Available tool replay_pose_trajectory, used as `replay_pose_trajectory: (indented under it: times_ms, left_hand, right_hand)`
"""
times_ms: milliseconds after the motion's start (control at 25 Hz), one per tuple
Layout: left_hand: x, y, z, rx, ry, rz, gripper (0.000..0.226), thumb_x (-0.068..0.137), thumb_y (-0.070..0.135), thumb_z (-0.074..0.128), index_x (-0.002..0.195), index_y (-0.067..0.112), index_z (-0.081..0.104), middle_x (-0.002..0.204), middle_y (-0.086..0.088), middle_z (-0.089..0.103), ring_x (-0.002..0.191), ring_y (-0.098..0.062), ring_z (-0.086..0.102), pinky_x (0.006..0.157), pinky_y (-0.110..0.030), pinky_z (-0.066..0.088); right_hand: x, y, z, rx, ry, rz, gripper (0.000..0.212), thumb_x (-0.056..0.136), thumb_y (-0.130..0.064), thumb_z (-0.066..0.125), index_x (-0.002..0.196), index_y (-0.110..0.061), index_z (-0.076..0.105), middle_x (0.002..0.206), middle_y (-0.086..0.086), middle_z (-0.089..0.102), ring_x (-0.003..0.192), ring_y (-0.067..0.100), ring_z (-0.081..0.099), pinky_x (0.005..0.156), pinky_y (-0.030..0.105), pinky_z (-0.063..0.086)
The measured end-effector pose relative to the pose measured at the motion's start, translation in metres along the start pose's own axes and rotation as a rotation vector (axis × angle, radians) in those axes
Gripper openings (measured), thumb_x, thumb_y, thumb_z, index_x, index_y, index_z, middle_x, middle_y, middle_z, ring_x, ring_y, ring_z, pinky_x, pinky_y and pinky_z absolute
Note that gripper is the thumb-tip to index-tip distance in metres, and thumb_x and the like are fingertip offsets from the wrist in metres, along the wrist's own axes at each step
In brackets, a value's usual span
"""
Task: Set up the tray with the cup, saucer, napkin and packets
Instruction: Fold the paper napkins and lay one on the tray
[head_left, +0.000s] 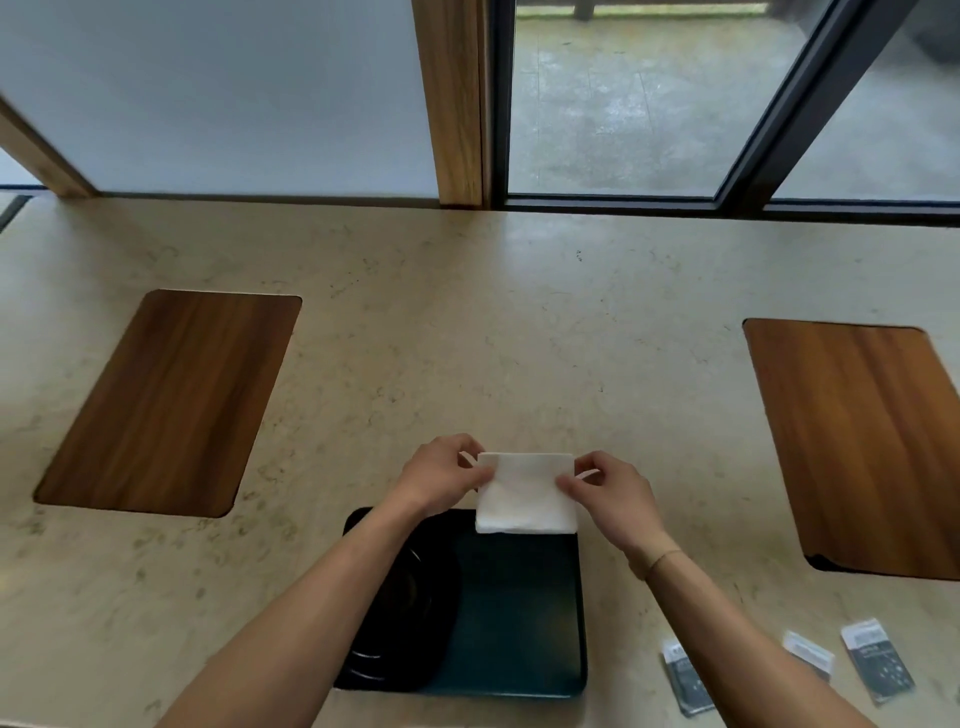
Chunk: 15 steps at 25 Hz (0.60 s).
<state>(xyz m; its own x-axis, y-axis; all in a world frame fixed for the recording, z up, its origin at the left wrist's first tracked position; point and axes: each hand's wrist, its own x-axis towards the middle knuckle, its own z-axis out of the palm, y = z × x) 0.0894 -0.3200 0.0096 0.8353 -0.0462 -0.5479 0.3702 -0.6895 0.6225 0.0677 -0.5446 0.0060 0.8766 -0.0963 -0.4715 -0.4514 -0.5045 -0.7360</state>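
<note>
A folded white napkin (524, 493) hangs over the far edge of a dark teal tray (519, 613) near the counter's front. My left hand (441, 475) pinches its upper left corner and my right hand (608, 493) pinches its upper right corner. A black saucer (405, 597) lies on the tray's left half, partly hidden by my left forearm. Three grey and white packets (878, 660) lie on the counter to the right of the tray, one partly behind my right forearm. No cup is in view.
The beige stone counter (467, 338) has two inset wooden panels, one at the left (166, 405) and one at the right (862, 447). Windows and a wooden post stand along the far edge.
</note>
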Motion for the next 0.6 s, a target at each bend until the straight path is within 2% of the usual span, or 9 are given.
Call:
replay_pose_trajectory:
  times_ms: [160, 320, 480, 600]
  left_hand:
    - [-0.016, -0.007, 0.010, 0.106, -0.058, 0.001, 0.022, 0.085, 0.035, 0.065, 0.106, 0.028, 0.062, 0.091, 0.008, 0.068, 0.081, -0.010, 0.063, 0.067, -0.027, 0.048]
    - [-0.024, -0.011, 0.017, 0.173, -0.058, -0.002, 0.029, 0.079, 0.034, 0.066, 0.107, 0.032, 0.060, 0.084, 0.010, 0.067, 0.083, -0.014, 0.064, 0.079, -0.035, 0.052]
    - [-0.029, -0.015, 0.023, 0.270, -0.067, 0.024, 0.054, 0.076, 0.033, 0.064, 0.128, 0.030, 0.050, 0.086, 0.007, 0.066, 0.091, -0.018, 0.063, 0.086, -0.039, 0.050]
    - [-0.030, -0.017, 0.027, 0.353, -0.062, 0.035, 0.068, 0.076, 0.031, 0.062, 0.140, 0.032, 0.039, 0.087, 0.004, 0.064, 0.092, -0.023, 0.062, 0.094, -0.048, 0.046]
  right_hand:
    - [-0.020, 0.017, 0.009, 0.008, -0.024, 0.039, 0.011, 0.085, -0.029, 0.068, 0.095, -0.024, 0.065, 0.089, -0.006, 0.069, 0.081, 0.011, 0.065, 0.072, 0.034, 0.056]
    - [-0.035, 0.030, 0.019, -0.085, 0.013, 0.044, 0.013, 0.084, -0.032, 0.069, 0.095, -0.027, 0.065, 0.088, -0.009, 0.069, 0.079, 0.008, 0.064, 0.071, 0.036, 0.058]
    - [-0.049, 0.036, 0.031, -0.218, 0.096, 0.008, 0.015, 0.084, -0.040, 0.065, 0.097, -0.033, 0.063, 0.088, -0.012, 0.068, 0.078, 0.008, 0.064, 0.064, 0.035, 0.058]
    - [-0.055, 0.037, 0.038, -0.286, 0.151, -0.020, 0.030, 0.083, -0.043, 0.064, 0.112, -0.037, 0.058, 0.086, -0.013, 0.066, 0.080, 0.012, 0.063, 0.066, 0.036, 0.057]
